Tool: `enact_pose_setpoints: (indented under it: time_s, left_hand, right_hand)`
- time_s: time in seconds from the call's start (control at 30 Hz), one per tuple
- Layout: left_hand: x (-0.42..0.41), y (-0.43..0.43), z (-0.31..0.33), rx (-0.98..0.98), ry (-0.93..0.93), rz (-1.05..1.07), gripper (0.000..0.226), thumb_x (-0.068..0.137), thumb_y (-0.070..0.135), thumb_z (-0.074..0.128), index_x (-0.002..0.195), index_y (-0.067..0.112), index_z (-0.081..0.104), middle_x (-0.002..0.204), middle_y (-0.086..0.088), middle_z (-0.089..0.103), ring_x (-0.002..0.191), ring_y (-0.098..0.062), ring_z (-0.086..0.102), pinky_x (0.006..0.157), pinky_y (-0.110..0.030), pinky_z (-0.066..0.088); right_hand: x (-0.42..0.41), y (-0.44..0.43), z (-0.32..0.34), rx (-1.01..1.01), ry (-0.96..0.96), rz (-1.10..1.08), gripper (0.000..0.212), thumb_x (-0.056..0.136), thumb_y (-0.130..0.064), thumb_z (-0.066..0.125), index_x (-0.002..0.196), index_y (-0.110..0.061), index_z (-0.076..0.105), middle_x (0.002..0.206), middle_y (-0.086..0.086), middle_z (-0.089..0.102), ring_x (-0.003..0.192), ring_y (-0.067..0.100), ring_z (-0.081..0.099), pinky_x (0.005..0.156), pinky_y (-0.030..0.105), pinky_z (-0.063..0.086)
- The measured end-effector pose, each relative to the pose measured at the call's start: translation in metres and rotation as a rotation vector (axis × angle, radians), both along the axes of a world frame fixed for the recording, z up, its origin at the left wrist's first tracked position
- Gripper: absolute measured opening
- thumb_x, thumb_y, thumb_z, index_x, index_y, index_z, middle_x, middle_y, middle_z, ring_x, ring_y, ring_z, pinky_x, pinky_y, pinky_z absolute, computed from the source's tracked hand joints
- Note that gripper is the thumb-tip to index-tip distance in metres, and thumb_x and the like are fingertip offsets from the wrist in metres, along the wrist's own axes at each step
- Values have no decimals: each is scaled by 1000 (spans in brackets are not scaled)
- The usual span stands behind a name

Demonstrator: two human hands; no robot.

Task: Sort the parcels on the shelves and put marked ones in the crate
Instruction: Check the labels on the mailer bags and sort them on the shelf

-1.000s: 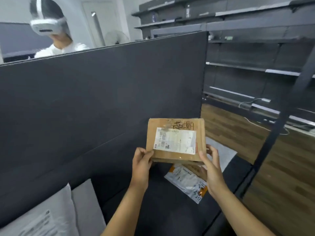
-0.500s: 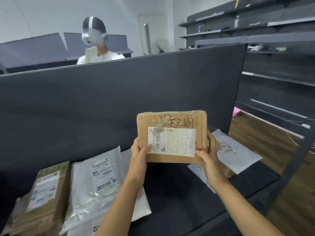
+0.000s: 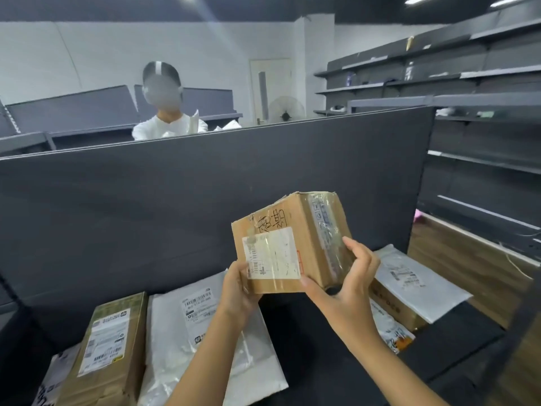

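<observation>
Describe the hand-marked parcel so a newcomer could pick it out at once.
Find the dark back panel. In front of it, the left hand and right hand hold up a cardboard box. It alone is lifted, with black handwriting above its white label.

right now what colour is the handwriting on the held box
Black handwriting on the brown cardboard box; the head view shows it best.

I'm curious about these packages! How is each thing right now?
Marked box: tilted, held up in both hands.
Left hand: grips the box's lower left corner.
Right hand: grips the box's taped side.
White bag: lying flat on shelf.
Brown parcel: lying flat beside it.
</observation>
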State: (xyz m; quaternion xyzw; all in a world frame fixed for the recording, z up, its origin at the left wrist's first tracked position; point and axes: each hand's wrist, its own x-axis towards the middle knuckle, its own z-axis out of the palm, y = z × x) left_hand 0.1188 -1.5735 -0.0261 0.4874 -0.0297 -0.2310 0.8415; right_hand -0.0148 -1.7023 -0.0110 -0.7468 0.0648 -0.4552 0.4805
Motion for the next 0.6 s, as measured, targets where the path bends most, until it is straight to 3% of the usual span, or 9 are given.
enact_pose_setpoints:
  time_s: [0.1, 0.2, 0.27, 0.3, 0.37, 0.43, 0.53, 0.6]
  left_hand:
    - [1, 4, 3, -7, -68, -24, 37, 94, 16, 38, 124, 5, 56, 123, -15, 65, 111, -29, 62, 77, -35, 54]
    - [3, 10, 7, -5, -182, -45, 33, 97, 25, 36, 111, 15, 64, 111, -5, 70, 97, -18, 65, 66, -26, 55]
    - [6, 14, 11, 25, -276, -57, 37, 99, 35, 34, 113, 19, 64, 105, 2, 71, 91, -13, 64, 70, -26, 50]
    - [6, 14, 14, 58, -325, -69, 38, 99, 38, 33, 114, 20, 63, 99, 5, 71, 87, -12, 63, 71, -27, 47]
    - [5, 13, 23, 151, -434, -103, 40, 100, 43, 32, 114, 22, 63, 88, 11, 69, 77, -7, 62, 71, -27, 43]
    - [3, 12, 31, 244, -521, -159, 41, 96, 49, 36, 112, 26, 65, 90, 12, 70, 72, -3, 62, 71, -26, 42]
    - [2, 14, 34, 337, -538, -199, 47, 91, 56, 36, 116, 30, 66, 110, -2, 70, 87, -11, 64, 77, -28, 45]
    - [0, 16, 34, 358, -528, -202, 49, 90, 57, 37, 119, 29, 65, 118, -5, 68, 94, -15, 63, 78, -26, 45]
  right_hand:
    - [5, -1, 5, -19, 40, 0, 67, 61, -59, 64, 118, -53, 31, 124, -24, 19, 127, 5, 26, 91, 8, 35]
    - [10, -10, 19, 197, 88, 52, 50, 62, -63, 60, 108, -57, 41, 123, -24, 19, 120, -3, 33, 85, 2, 37]
    - [16, -22, 27, 400, 150, 93, 37, 70, -62, 61, 103, -50, 48, 133, -14, 26, 114, 0, 42, 95, 22, 44]
    - [20, -29, 30, 498, 217, 108, 30, 75, -63, 58, 98, -47, 49, 135, -7, 34, 113, 7, 48, 96, 35, 47]
    - [25, -40, 34, 648, 370, 117, 30, 80, -66, 48, 93, -39, 46, 127, -1, 49, 111, 19, 53, 92, 49, 48]
    - [27, -49, 37, 763, 482, 102, 34, 83, -64, 42, 99, -33, 42, 120, 1, 51, 109, 26, 53, 89, 52, 49]
    - [26, -58, 34, 832, 574, 114, 50, 80, -69, 43, 113, -32, 41, 120, 2, 52, 107, 29, 55, 84, 54, 52]
    - [24, -60, 30, 804, 573, 132, 45, 83, -66, 44, 113, -33, 43, 119, 0, 53, 107, 28, 55, 84, 55, 51]
